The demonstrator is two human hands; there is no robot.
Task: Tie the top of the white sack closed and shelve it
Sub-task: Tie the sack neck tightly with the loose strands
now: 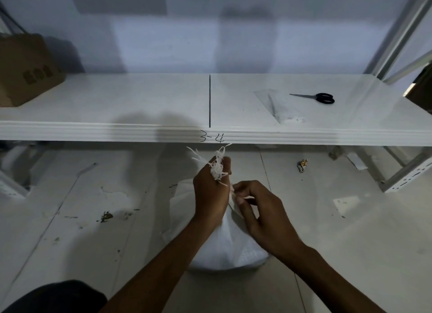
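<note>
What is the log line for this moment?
step: tying; sack: on floor; left hand: grips its frayed top; right hand: pinches its neck

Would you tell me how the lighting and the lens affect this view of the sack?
Head view: dim, bluish light; soft shadows fall across the shelf front edge; the wide-angle lens slants the shelf post at right; the white sack looks fairly sharp.

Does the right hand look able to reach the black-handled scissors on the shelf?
Likely yes: nothing blocks the black-handled scissors on the white shelf, though the right hand pinches the white sack.
</note>
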